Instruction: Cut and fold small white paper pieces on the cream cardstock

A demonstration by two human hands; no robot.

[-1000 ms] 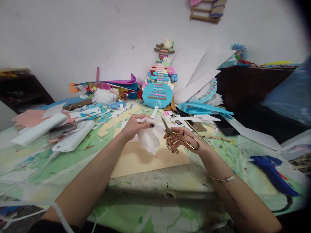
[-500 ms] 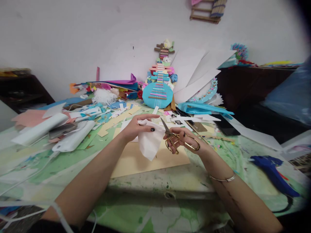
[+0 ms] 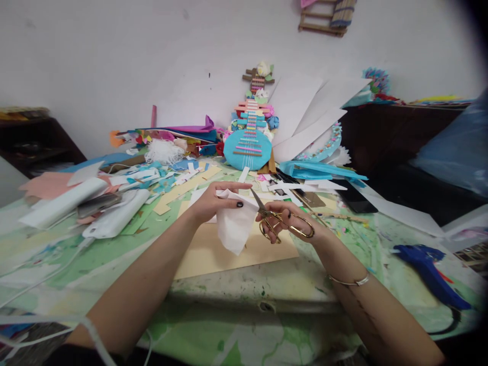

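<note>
Pinched between the thumb and fingers of my left hand (image 3: 211, 201) is a thin sheet of white paper (image 3: 235, 229), its loose end drooping to a point. My right hand (image 3: 285, 218) grips a pair of gold-handled scissors (image 3: 262, 206), with fingers through the loops. The blades point up and left, at the paper's right edge near my left fingertips. Whether the paper lies between the blades I cannot tell. Below both hands a cream sheet of card (image 3: 213, 259) lies on the table.
A turquoise paper lute (image 3: 247, 147) leans on the wall at the back. Paper scraps, a white power bank (image 3: 116, 213) and its cable are at left. A black phone (image 3: 354, 195) and a blue glue gun (image 3: 430, 274) lie at right on the paint-stained green tablecloth (image 3: 267, 290).
Both hands have dropped very slightly, the paper and scissors with them. Both holds stay the same.
</note>
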